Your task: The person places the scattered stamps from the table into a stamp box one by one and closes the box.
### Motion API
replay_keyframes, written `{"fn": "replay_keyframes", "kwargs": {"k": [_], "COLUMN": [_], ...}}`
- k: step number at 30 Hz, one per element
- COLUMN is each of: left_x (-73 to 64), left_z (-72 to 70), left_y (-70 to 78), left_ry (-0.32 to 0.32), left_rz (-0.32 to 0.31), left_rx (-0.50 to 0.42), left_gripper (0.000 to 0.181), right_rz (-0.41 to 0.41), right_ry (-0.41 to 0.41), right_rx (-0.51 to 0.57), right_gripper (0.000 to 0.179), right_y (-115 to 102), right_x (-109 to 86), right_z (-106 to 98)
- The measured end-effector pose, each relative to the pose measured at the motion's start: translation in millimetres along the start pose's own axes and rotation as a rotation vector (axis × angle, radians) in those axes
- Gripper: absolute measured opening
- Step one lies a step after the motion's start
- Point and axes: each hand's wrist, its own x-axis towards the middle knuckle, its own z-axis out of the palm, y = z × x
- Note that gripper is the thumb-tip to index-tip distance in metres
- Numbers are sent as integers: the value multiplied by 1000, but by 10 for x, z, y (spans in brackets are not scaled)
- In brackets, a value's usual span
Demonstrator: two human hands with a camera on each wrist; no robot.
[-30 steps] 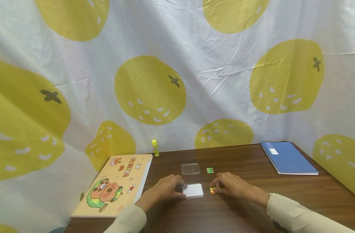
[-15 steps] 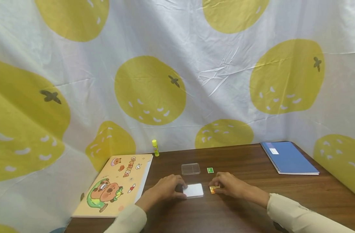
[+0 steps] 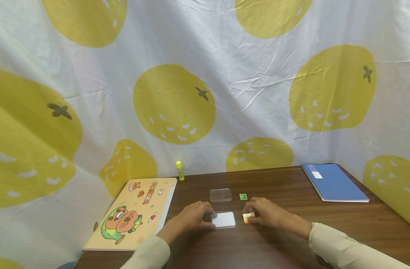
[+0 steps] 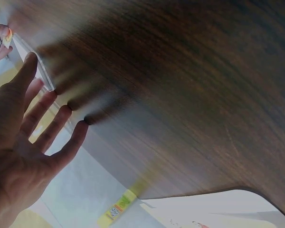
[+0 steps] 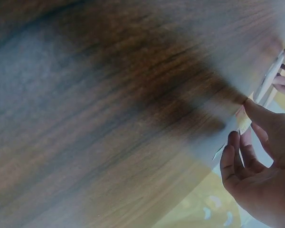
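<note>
On the table, a shallow clear plastic box (image 3: 224, 220) with a flat white top layer is held at its left end by my left hand (image 3: 193, 217), thumb at the near side and fingers at the far side. Just right of it, my right hand (image 3: 266, 213) pinches a small orange-and-cream stamp-like paper (image 3: 247, 218) between thumb and fingers. The right wrist view shows this paper (image 5: 243, 120) tilted, its edge close to the tabletop. A small green stamp-like square (image 3: 243, 196) with a pale border lies behind the right hand. Left of that square lies a clear plastic lid (image 3: 220, 195).
A beige capybara folder (image 3: 134, 213) lies at the left of the brown table (image 3: 275, 183). At the back left stands a yellow glue stick (image 3: 180, 171). A blue spiral notebook (image 3: 335, 182) lies at the right, and a lemon-print curtain (image 3: 252, 112) hangs behind the table.
The small paper in my right hand has turned and tilted, with more of its cream part now showing. My left hand and the box have barely moved.
</note>
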Motion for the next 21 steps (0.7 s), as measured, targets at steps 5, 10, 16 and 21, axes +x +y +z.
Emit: {"fn": "replay_keyframes", "kwargs": {"k": [5, 10, 16, 21], "left_x": [16, 32, 29, 25], "left_z": [17, 24, 24, 18], "left_y": [-21, -34, -32, -25], "left_ry": [-6, -14, -8, -3], "left_rz": [-9, -20, -14, -4], "left_rx": [-5, -2, -3, -2], "left_gripper": [32, 33, 33, 33], "right_rz": [7, -12, -31, -62], "right_ry": [-13, -28, -34, -14], "right_rx": [35, 58, 46, 30], "right_gripper": [20, 18, 16, 16], "right_y": [-5, -7, 12, 29], "right_x": [20, 54, 89, 128], "right_z": [-19, -42, -80, -97]}}
